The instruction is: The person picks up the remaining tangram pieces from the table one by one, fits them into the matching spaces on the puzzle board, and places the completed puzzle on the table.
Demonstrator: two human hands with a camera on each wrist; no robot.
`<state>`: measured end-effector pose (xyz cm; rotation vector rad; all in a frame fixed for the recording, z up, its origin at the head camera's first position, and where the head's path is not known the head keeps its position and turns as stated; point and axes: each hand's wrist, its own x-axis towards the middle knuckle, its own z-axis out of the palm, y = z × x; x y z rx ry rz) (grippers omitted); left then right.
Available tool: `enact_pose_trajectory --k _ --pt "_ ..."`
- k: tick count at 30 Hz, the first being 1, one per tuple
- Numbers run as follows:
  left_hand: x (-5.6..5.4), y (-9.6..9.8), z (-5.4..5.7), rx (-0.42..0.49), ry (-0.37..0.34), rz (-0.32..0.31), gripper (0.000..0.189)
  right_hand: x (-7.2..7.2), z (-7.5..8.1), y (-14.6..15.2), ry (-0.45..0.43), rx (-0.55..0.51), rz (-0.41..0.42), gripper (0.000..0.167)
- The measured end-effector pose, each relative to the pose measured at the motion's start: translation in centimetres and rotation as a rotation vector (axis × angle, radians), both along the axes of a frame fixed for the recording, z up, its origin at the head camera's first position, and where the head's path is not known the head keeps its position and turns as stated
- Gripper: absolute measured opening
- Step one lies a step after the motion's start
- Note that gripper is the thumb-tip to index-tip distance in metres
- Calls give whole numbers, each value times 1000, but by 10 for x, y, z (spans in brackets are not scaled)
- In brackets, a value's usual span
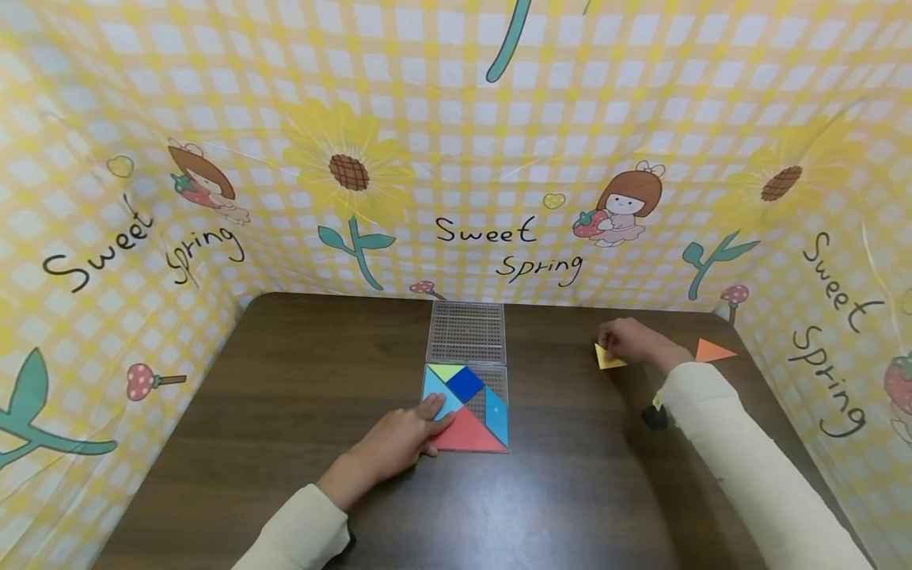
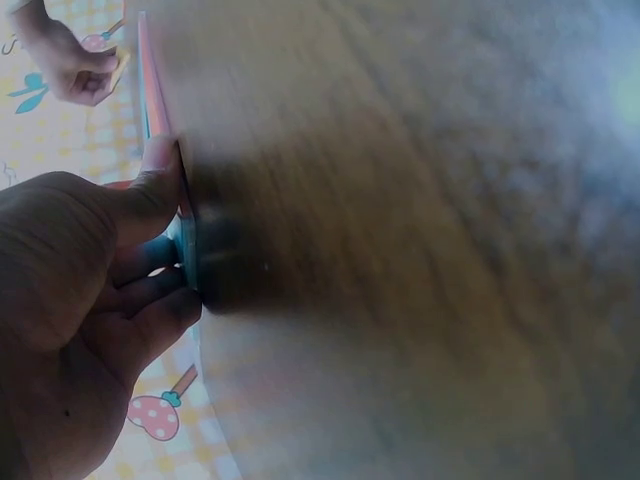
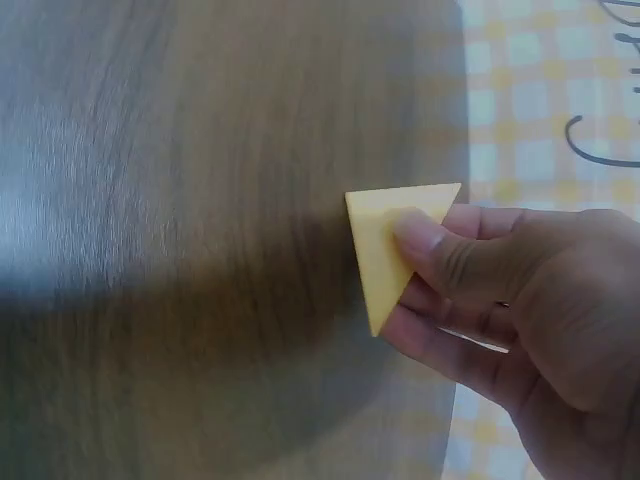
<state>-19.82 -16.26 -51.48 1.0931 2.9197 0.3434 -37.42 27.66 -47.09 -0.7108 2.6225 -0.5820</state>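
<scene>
An opened clear plastic tangram case (image 1: 499, 378) lies on the table. In its near half sit a yellow-green triangle (image 1: 445, 370), a dark blue square (image 1: 465, 383), a light blue triangle (image 1: 433, 385), a blue parallelogram (image 1: 496, 412) and a large red triangle (image 1: 470, 434). My left hand (image 1: 395, 443) grips the near left corner of the case, the thumb along the front edge in the left wrist view. Off to the right, my right hand (image 1: 634, 342) pinches a yellow triangle (image 3: 378, 240) between thumb and fingers, above the table. Beyond it lies an orange triangle (image 1: 715, 350).
The other half of the case (image 1: 466, 332), gridded and without pieces, extends toward the back edge of the brown table (image 1: 321, 380). A yellow-checked printed cloth (image 1: 456, 158) stands around the back and both sides.
</scene>
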Motion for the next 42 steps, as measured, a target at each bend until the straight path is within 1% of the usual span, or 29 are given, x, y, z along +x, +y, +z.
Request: enact_pose_trajectory --k 3,5,7,10,13,16,20,25,27,32,35,42 --pt "0 0 0 5 5 -1 54 2 -1 0 -36 -35 -34 8" --pt "0 0 0 7 3 0 54 3 -2 0 -23 -53 -50 10" --pt "-1 1 1 9 0 2 54 5 -3 -1 5 -71 -86 10" --pt "-1 1 1 8 -7 5 54 8 -3 -2 41 -126 -164 9" --pt "-2 1 1 5 -7 5 54 12 -1 -6 42 -211 -257 11" --pt "-2 1 1 1 -3 6 54 16 1 -10 17 -291 -347 14" --pt "-1 1 1 -1 -4 8 54 19 3 -17 -37 -390 -438 20" --pt "-1 1 0 5 -13 17 53 21 6 -27 -104 -506 -522 25" --pt "-1 1 1 4 -15 18 53 23 7 -31 -122 -540 -543 26" --pt "-1 1 1 8 -10 14 54 29 9 -43 -154 -600 -554 27" --pt "0 0 1 11 -10 13 54 32 10 -49 -153 -620 -551 28" --pt "1 0 1 11 -25 14 54 36 9 -60 -146 -684 -612 28"
